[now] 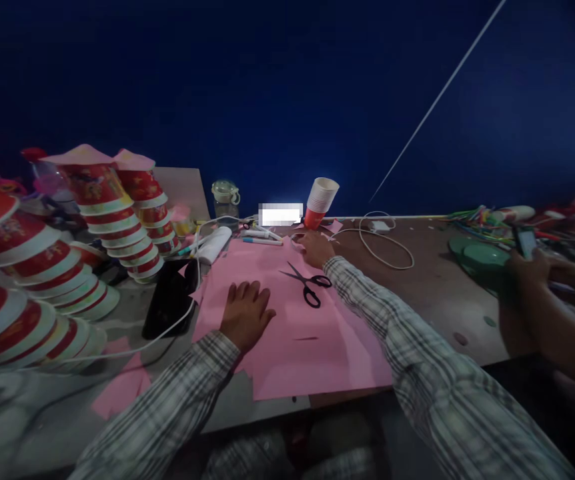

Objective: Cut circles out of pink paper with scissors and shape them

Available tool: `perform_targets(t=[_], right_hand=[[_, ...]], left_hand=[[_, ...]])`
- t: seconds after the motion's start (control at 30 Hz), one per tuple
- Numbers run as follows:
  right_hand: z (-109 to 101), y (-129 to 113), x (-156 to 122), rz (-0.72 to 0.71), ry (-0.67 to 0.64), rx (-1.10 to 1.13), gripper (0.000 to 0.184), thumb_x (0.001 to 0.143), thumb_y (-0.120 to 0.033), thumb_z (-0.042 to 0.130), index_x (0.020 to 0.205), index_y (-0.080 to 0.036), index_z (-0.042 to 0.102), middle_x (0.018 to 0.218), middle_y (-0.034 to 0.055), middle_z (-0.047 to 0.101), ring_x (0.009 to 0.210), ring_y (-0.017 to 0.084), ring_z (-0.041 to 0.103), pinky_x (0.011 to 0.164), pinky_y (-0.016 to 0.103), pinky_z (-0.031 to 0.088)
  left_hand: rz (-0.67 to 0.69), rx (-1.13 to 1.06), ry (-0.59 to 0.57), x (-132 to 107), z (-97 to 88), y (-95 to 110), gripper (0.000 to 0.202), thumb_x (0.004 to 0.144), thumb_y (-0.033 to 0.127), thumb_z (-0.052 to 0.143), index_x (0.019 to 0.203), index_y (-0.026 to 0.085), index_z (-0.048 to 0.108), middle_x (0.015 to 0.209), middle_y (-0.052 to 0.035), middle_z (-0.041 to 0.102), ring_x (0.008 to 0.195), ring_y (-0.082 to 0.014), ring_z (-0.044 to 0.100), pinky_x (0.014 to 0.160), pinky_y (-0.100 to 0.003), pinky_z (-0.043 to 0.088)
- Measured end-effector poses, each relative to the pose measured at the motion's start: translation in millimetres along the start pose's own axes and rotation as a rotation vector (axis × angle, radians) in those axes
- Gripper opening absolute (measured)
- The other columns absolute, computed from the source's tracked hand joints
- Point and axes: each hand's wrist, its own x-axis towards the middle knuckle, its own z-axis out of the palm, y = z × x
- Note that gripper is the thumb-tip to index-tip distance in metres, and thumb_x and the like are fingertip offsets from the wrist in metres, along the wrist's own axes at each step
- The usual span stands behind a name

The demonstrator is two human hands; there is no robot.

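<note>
My left hand (247, 315) lies flat with its fingers apart on pink paper sheets (317, 367). Black-handled scissors (310, 285) rest on the paper between my arms, blades pointing up and left. At the paper's far edge is my right hand (318, 250), its fingers curled down and close together. Whatever is under those fingers is too dark and small to make out; a thin white loop shows beside them. Just behind that hand, a stack of paper cups (321, 200), white above and red below, leans to the right. Marker pens (262, 239) lie left of it.
Tall stacks of red and white paper cups (112, 227) lean at the left, near a black phone-like slab (170, 300). A white cable (407, 257) curls at the right. A green plate (477, 260) and another person's hands (532, 260) with a phone are further right.
</note>
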Motion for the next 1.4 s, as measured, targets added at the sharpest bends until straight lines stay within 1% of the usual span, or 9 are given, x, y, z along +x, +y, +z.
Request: perform_targets(t=[0.27,0.6,0.77,0.9,1.0,1.1,1.17,1.27,1.4], right_hand=[[-74.5,54.0,39.8,0.271,0.461,-0.094,0.035,0.094,-0.021,0.035,0.12,-0.01,0.056,0.123,0.0183,0.051,0.113,0.032,0.042,0.091,0.045,0.036],[-83.5,83.6,74.0,0.175,0.305,-0.162,0.034,0.095,-0.026,0.042,0.105,-0.003,0.066,0.112,0.0219,0.059,0.113,0.031,0.037,0.093,0.047,0.031],[-92.6,90.0,73.2,0.218,0.352,-0.151,0.04,0.093,-0.031,0.036,0.115,-0.013,0.064,0.121,0.0173,0.055,0.114,0.036,0.038,0.093,0.053,0.032],[-109.0,93.1,63.8,0.301,0.542,-0.094,0.041,0.094,-0.033,0.028,0.117,-0.023,0.061,0.124,0.0109,0.053,0.111,0.032,0.039,0.091,0.05,0.033],[-119.5,86.6,51.5,0.308,0.628,-0.081,0.04,0.094,-0.03,0.027,0.113,-0.021,0.062,0.124,0.0124,0.052,0.108,0.029,0.038,0.088,0.044,0.034],[-117.2,66.0,34.5,0.202,0.595,-0.1,0.041,0.095,-0.029,0.025,0.111,-0.018,0.061,0.12,0.0154,0.054,0.106,0.028,0.039,0.085,0.041,0.033],[-105.4,45.0,21.0,0.049,0.483,-0.14,0.041,0.096,-0.025,0.023,0.106,-0.018,0.063,0.114,0.0147,0.058,0.103,0.027,0.042,0.084,0.04,0.032],[-78.3,9.6,1.3,-0.159,0.336,-0.157,0.025,0.09,-0.03,0.048,0.093,-0.014,0.067,0.101,0.013,0.064,0.098,0.027,0.047,0.081,0.038,0.031],[-49.2,-29.3,-12.4,-0.274,0.256,-0.155,0.027,0.091,-0.017,0.042,0.096,-0.013,0.067,0.101,0.0135,0.066,0.095,0.026,0.05,0.081,0.038,0.032]], left_hand=[[0.004,0.002,0.007,0.0,-1.0,0.1,0.035,0.089,0.039,0.053,0.119,0.021,0.055,0.126,-0.0094,0.054,0.115,-0.0301,0.045,0.105,-0.053,0.029],[-0.012,-0.028,0.026,-1.4,2.8,-0.2,0.036,0.087,0.038,0.056,0.119,0.021,0.056,0.127,-0.01,0.055,0.118,-0.0305,0.045,0.107,-0.056,0.028],[-0.014,-0.027,0.036,-1.3,4.3,-0.4,0.036,0.087,0.038,0.057,0.119,0.022,0.056,0.127,-0.0098,0.055,0.119,-0.0304,0.045,0.107,-0.056,0.028],[-0.016,-0.03,0.037,-1.5,3.4,0.6,0.036,0.086,0.037,0.057,0.118,0.022,0.056,0.126,-0.0095,0.055,0.118,-0.0303,0.046,0.108,-0.055,0.028],[-0.014,-0.031,0.047,-1.9,3.6,0.9,0.035,0.087,0.037,0.057,0.119,0.022,0.056,0.127,-0.0096,0.055,0.118,-0.03,0.045,0.108,-0.055,0.027],[-0.015,-0.03,0.044,-2.1,4.6,0.5,0.035,0.087,0.037,0.056,0.119,0.022,0.056,0.127,-0.0095,0.055,0.119,-0.0297,0.045,0.109,-0.055,0.027],[-0.017,-0.027,0.037,-2.1,4.7,0.1,0.036,0.088,0.038,0.055,0.12,0.021,0.056,0.128,-0.0096,0.055,0.119,-0.0299,0.045,0.109,-0.055,0.026],[-0.012,-0.027,0.026,-2.3,3.2,-0.1,0.037,0.088,0.04,0.054,0.12,0.021,0.055,0.128,-0.0104,0.054,0.119,-0.0306,0.044,0.108,-0.055,0.027],[-0.003,-0.024,0.027,-2.8,1.4,0.0,0.036,0.089,0.039,0.054,0.12,0.021,0.055,0.129,-0.0115,0.053,0.119,-0.031,0.044,0.107,-0.056,0.027]])
